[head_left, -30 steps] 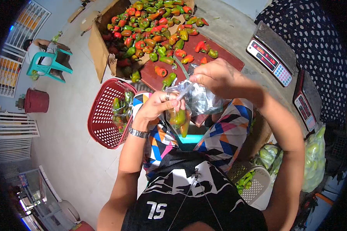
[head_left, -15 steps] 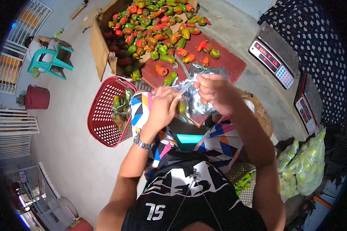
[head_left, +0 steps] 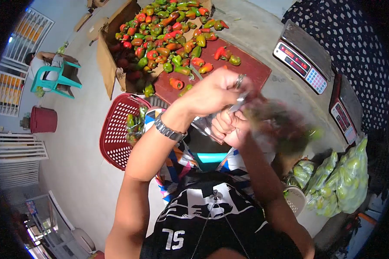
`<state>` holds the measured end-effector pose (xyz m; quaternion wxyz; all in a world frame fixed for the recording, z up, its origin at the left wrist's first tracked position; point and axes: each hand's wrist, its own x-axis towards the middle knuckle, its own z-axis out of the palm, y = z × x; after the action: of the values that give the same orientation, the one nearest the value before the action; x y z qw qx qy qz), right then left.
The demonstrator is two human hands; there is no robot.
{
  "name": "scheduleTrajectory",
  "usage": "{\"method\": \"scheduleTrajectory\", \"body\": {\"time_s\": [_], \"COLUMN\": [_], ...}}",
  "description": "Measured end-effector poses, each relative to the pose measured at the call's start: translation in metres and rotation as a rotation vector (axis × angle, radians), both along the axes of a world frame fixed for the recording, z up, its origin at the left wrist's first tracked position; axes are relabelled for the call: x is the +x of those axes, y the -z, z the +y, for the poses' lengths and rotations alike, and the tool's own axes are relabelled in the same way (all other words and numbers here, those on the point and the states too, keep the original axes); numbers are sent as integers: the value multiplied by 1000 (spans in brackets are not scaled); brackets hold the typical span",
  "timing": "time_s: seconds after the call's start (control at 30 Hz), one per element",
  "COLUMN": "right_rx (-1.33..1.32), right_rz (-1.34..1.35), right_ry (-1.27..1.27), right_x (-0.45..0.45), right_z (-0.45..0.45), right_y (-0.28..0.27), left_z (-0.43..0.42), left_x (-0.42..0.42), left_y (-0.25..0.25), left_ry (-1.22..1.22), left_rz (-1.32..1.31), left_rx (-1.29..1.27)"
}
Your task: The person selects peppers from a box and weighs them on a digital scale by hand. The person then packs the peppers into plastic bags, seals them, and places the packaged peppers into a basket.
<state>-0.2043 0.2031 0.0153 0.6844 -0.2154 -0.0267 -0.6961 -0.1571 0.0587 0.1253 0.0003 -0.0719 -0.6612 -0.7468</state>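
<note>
My left hand (head_left: 222,88), with a watch at the wrist, reaches across above my right hand and is closed on the gathered neck of a clear plastic bag. The bag of peppers (head_left: 285,125) is swung out to the right, smeared by motion. Just below, my right hand (head_left: 230,126) is closed at the twisted plastic; its exact grip is partly hidden. More clear plastic (head_left: 203,125) shows under my hands. Behind them, loose red and green peppers (head_left: 176,83) lie on a red board (head_left: 250,64).
A cardboard box (head_left: 106,64) of peppers stands at the back. Left are a red basket (head_left: 110,129) with bagged peppers, a bucket (head_left: 43,119) and a person (head_left: 47,60) by a green chair (head_left: 41,77). Right are two scales (head_left: 300,67) and bagged green produce (head_left: 352,177).
My left hand has moved up and right, crossing over my right hand, which has come lower. The bag of peppers has swung from below my left hand to the right.
</note>
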Motion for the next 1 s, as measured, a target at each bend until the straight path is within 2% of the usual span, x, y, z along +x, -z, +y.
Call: {"method": "scheduleTrajectory", "body": {"time_s": [0.03,0.07,0.13,0.17,0.2,0.27,0.3,0.4,0.43,0.47,0.53,0.6,0.67,0.7,0.77,0.8,0.87,0.9,0.93,1.0], "right_rx": [-46,67,604,741,593,627,642,650,683,684,682,722,733,809,866,905,766,692,681,675], "right_rz": [-54,-37,251,371,551,684,752,784,795,887,1062,1228,1352,1248,1004,869,634,515,508,662], "right_ry": [-221,-153,290,377,329,397,428,469,471,471,465,511,567,475,448,433,614,700,818,1093], "right_x": [-12,-16,-12,-12,-24,-25,-23,6,11,12,18,31,44,52,68,74,84,88,93,95], "right_z": [-6,-1,19,19,22,15,10,-2,-5,-7,-8,-13,-15,-16,-19,-21,-25,-28,-28,-19], "right_y": [-2,-9,-34,-34,-11,-4,-6,-9,0,2,2,0,-3,-13,-14,-14,-5,-1,-3,-14], "left_z": [-5,-10,-21,-23,-21,-15,-11,-2,1,7,8,17,24,27,33,32,28,28,29,30], "left_x": [4,10,24,28,32,47,53,73,80,88,102,112,115,113,105,101,89,82,75,61], "left_y": [15,21,25,27,34,55,63,77,78,76,80,84,88,88,85,85,83,65,63,61], "left_ry": [31,61,-3,-40,-174,-449,-542,-797,-829,-881,-926,-1023,-1152,-1221,-1356,-1350,-1329,-1177,-1069,-841], "left_rz": [-22,-47,-203,-278,-260,-228,-234,-256,-271,-346,-122,-118,-185,-184,-184,-213,-266,-460,-315,-30], "left_rx": [154,309,262,237,150,-28,-7,-74,-178,-189,-659,-794,-663,-667,-674,-632,-548,-181,-56,185]}}
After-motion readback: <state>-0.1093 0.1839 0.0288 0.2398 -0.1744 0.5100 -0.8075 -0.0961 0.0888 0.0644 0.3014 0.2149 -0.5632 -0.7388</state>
